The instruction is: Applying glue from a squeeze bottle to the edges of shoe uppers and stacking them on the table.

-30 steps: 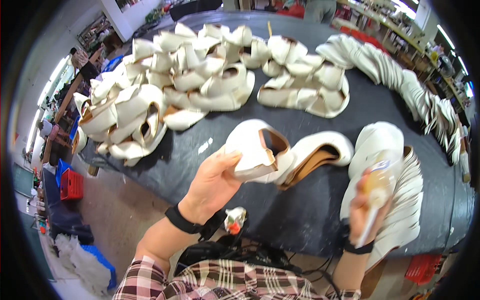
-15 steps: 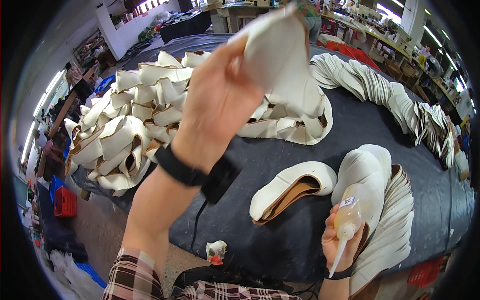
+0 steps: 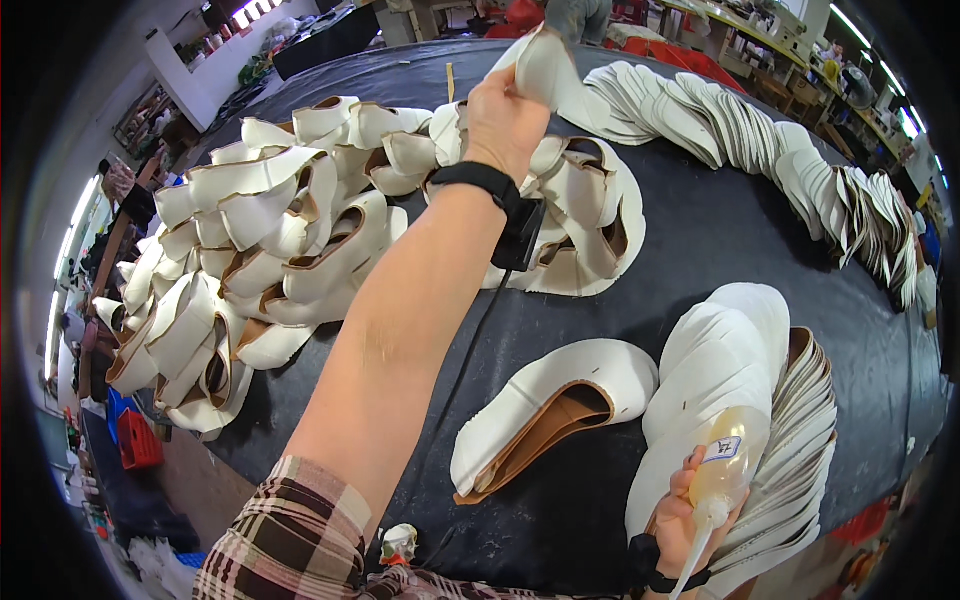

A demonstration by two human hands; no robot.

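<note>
- Left hand (image 3: 508, 115) pinches a white, curved, leathery piece (image 3: 547, 72) toward the flat black table's (image 3: 720, 215) far side; slackening could drop it.
- Right hand (image 3: 682, 525) wraps a translucent, yellowish plastic bottle (image 3: 724, 465) (white nozzle (image 3: 692, 556) down); squeezing could drip.

Workshop for sure, shoe-making kind by the look of it. The big work table (image 3: 720, 225) I'm at has a black cover, and there's a whole heap of white shoe uppers (image 3: 250, 212) on it, brown on the inside, plus a long overlapping row of white pieces (image 3: 680, 110) along the far right. Way too many matching parts for a home lol. The squeeze bottle (image 3: 728, 465) with the long nozzle in my right hand (image 3: 680, 520) fits too. Further back: a long cluttered bench (image 3: 735, 22), tube lights (image 3: 851, 26), and a red plastic crate (image 3: 137, 440) off left.
</note>
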